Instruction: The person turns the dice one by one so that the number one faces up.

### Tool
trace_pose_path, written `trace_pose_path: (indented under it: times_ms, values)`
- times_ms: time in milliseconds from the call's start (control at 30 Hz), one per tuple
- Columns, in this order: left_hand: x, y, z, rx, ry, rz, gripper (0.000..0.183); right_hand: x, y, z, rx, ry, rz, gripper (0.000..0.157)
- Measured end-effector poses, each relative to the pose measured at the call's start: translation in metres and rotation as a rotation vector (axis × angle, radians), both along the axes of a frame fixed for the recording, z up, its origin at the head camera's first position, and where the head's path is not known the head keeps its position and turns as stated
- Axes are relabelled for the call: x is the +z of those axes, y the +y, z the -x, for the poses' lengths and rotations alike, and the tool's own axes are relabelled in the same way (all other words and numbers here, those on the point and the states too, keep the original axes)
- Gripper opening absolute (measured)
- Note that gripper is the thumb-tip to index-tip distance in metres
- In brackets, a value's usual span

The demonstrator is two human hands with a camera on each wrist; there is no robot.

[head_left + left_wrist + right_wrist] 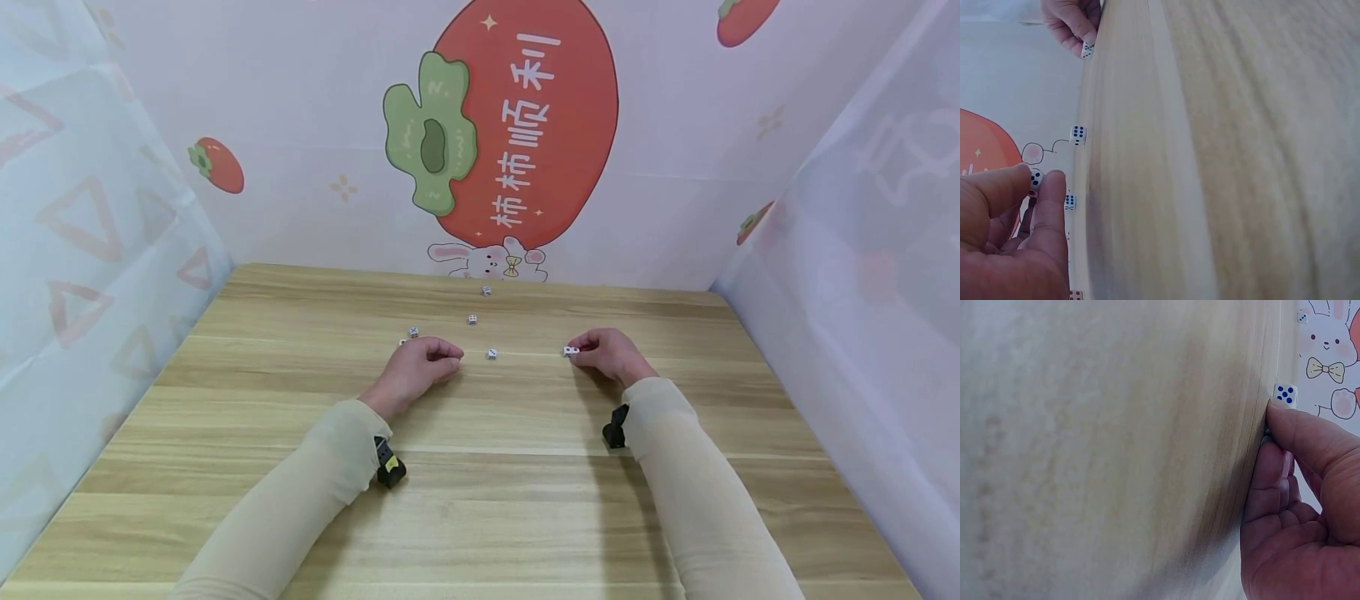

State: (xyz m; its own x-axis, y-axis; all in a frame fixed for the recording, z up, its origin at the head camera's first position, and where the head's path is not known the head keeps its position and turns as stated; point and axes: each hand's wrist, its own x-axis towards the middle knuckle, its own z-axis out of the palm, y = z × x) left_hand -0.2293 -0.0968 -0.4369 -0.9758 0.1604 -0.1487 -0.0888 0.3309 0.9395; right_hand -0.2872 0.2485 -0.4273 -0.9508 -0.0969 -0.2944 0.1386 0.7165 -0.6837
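My left hand (415, 372) is left of the middle, over the table. Thumb and finger pinch a small white die (1035, 179), whose blue pips face the left wrist view. My right hand (609, 354) is farther right, its fingertips low at the wood. It pinches a white die (1285, 395) at the thumb tip, and five blue pips show on one face. Between the hands lies another die (492, 354). Just behind my left hand is a die (414, 332), with one more (402, 342) partly hidden by the hand.
Farther back on the wooden table (495, 517) lie two more dice, one (472, 320) nearer and one (487, 291) close to the back wall. Printed sheets (300, 100) stand behind and at both sides. Each wrist carries a small black camera (390, 463).
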Motion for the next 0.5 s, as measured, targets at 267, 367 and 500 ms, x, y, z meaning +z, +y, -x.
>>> trace_pose_path:
  times_ms: [267,367,500]
  values:
    - [-0.0015,-0.0003,0.0003,-0.005,0.035,0.038,0.027,-0.0001,-0.0007,0.0004,0.003,0.008,-0.004,0.026]
    - [-0.0018,-0.0004,0.0003,-0.004,0.034,0.043,0.028,0.0002,-0.0010,0.0003,0.005,0.007,-0.007,0.026]
    - [-0.0022,-0.0008,0.0001,-0.002,0.033,0.044,0.029,0.0003,-0.0010,0.0000,0.005,0.006,-0.003,0.026]
